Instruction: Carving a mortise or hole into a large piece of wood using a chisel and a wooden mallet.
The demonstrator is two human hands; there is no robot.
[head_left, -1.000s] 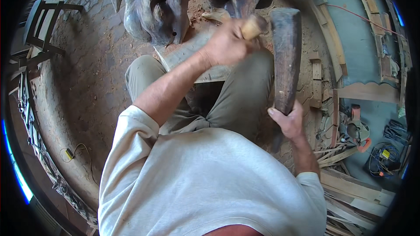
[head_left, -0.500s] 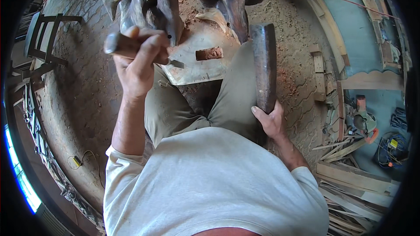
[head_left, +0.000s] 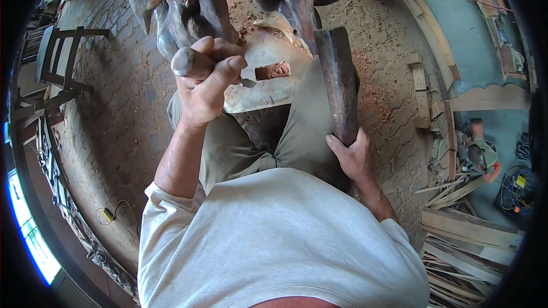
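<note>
The left hand (head_left: pixel 204 92), gripping a chisel (head_left: pixel 248 83), has shifted nearer the rectangular mortise (head_left: pixel 273 71); the right hand (head_left: pixel 355 157) still grasps a wooden mallet (head_left: pixel 338 85).

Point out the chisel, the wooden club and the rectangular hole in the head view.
Chisel (head_left: pixel 194 65): head view, on the rounded handle near its butt end.
Wooden club (head_left: pixel 338 85): head view, midway along its dark body.
Rectangular hole (head_left: pixel 273 71): head view, on its reddish inside.
</note>
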